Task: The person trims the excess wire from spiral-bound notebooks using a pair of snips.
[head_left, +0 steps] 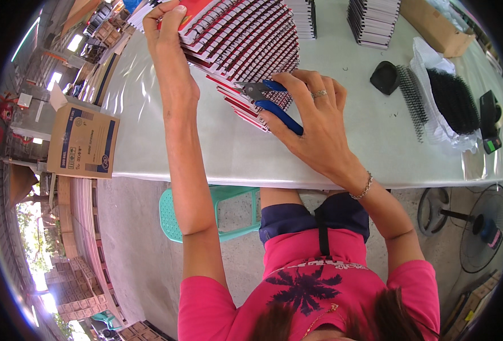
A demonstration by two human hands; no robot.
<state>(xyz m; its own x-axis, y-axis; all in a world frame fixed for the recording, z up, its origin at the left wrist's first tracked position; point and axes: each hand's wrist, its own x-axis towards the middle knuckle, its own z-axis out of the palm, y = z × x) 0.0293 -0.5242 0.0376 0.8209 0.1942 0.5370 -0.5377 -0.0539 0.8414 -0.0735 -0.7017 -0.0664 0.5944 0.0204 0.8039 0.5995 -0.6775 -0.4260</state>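
Note:
A fanned row of red and white spiral-bound notebooks (245, 42) lies across the white table (331, 153). My left hand (169, 42) presses down on the far left end of the row, fingers over a red cover. My right hand (314, 122) grips blue-handled cutting pliers (271, 99), whose metal jaws sit at the wire binding on the near edge of the notebooks.
Two more stacks of notebooks (373, 20) stand at the back, beside a cardboard box (436, 25). Black wire coils (453, 99) lie on a plastic bag at right, near a black cup (385, 77). A printed carton (84, 142), a green stool (217, 213) and a floor fan (481, 227) surround the table.

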